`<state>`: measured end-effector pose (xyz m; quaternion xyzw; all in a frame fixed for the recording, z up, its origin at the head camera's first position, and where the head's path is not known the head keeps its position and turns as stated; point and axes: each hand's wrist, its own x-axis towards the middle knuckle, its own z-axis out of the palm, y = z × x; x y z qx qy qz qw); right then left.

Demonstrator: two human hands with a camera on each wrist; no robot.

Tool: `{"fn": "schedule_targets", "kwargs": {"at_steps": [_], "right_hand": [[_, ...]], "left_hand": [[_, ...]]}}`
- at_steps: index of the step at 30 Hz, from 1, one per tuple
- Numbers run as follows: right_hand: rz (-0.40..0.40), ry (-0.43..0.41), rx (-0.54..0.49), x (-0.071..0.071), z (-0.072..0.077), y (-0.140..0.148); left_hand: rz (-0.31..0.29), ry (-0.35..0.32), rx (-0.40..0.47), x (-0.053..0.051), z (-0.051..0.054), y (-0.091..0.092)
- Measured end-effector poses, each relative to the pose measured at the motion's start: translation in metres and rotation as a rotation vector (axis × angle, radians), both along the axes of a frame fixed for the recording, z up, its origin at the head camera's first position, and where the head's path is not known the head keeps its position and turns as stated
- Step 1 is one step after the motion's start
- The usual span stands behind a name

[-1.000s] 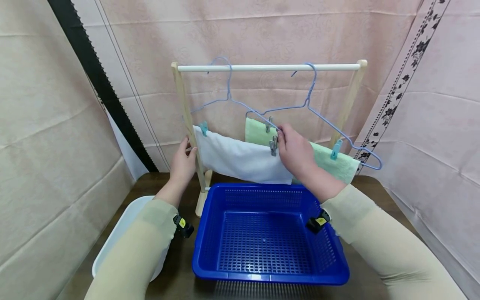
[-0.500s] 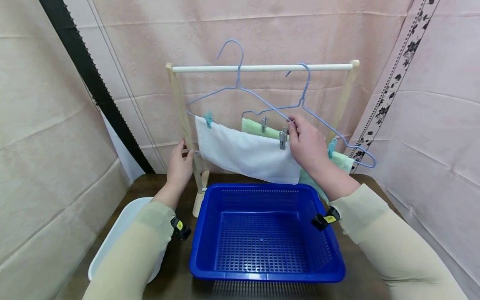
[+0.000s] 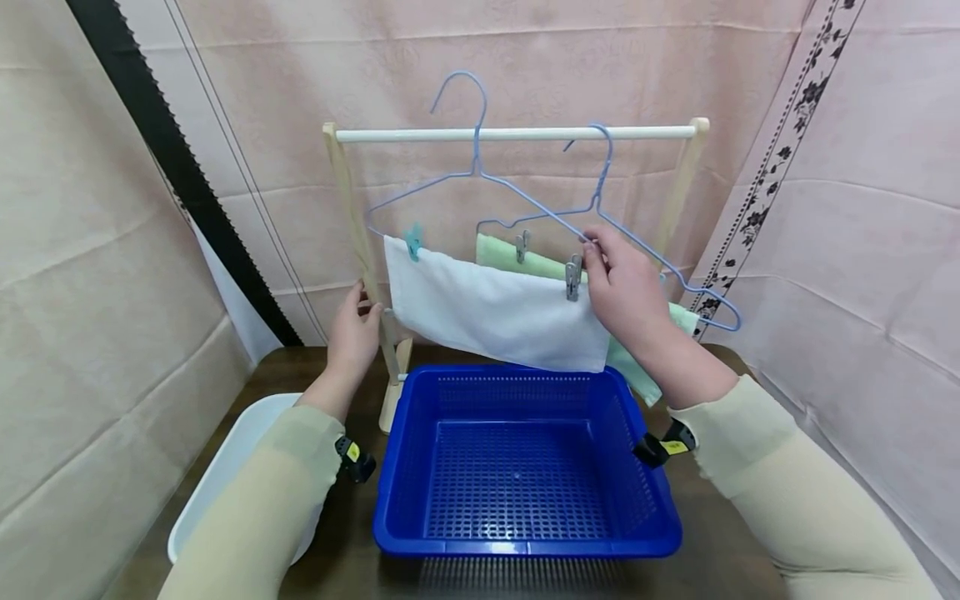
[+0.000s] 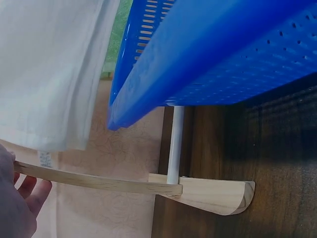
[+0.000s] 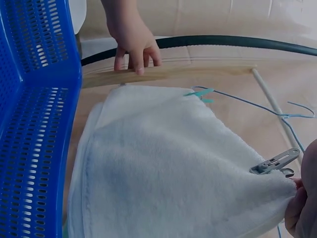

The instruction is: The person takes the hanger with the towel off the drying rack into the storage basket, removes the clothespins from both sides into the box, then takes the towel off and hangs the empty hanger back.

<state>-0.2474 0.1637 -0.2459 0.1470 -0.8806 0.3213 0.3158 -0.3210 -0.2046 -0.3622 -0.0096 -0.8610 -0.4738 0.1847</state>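
My right hand (image 3: 626,283) pinches the right end of a blue wire hanger (image 3: 477,154), close to a corner of the white towel (image 3: 495,312). A teal clothespin (image 3: 413,240) and a grey clothespin (image 3: 573,277) fasten that towel to it. The hanger's hook stands above the white rail (image 3: 405,135), its tip free of it. My left hand (image 3: 352,337) holds the left wooden post of the clothes rack (image 3: 347,200); fingers (image 4: 38,196) show beyond the post in the left wrist view. Behind hangs a green towel (image 3: 517,255) on a second blue hanger (image 3: 602,171), hooked over the rail.
A blue perforated basket (image 3: 525,548) stands on the dark wooden table (image 3: 712,517) in front of the rack. Left of it, a white tub (image 3: 225,467) is partly covered by my left sleeve. Patterned cloth (image 3: 390,50) hangs behind and at both sides.
The front hanger's hook has risen off the rail, and my right hand has shifted right with the hanger and white towel. My left hand stays at the post.
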Motion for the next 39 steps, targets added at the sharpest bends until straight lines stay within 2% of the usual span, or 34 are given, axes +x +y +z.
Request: {"fn": "schedule_targets", "kwargs": {"at_steps": [7,12,18,25,31,39], "right_hand": [[0.005,0.009,-0.029,0.023,0.001,0.008],[-0.004,-0.005,-0.052,0.037,-0.001,0.017],[-0.008,-0.051,-0.050,0.051,-0.010,0.027],[0.012,-0.045,-0.039,0.061,-0.022,0.035],[0.016,-0.046,-0.019,0.072,-0.031,0.039],[0.032,-0.003,-0.022,0.079,-0.044,0.047]], "left_hand": [[0.000,-0.001,-0.007,0.001,0.002,-0.003],[-0.003,0.029,0.016,0.003,0.003,-0.006],[-0.011,0.059,0.034,0.012,0.002,-0.010],[-0.004,0.037,0.053,0.033,0.003,-0.015],[-0.070,0.034,0.081,0.058,0.004,-0.016],[-0.117,0.054,-0.045,0.096,0.007,-0.015]]}}
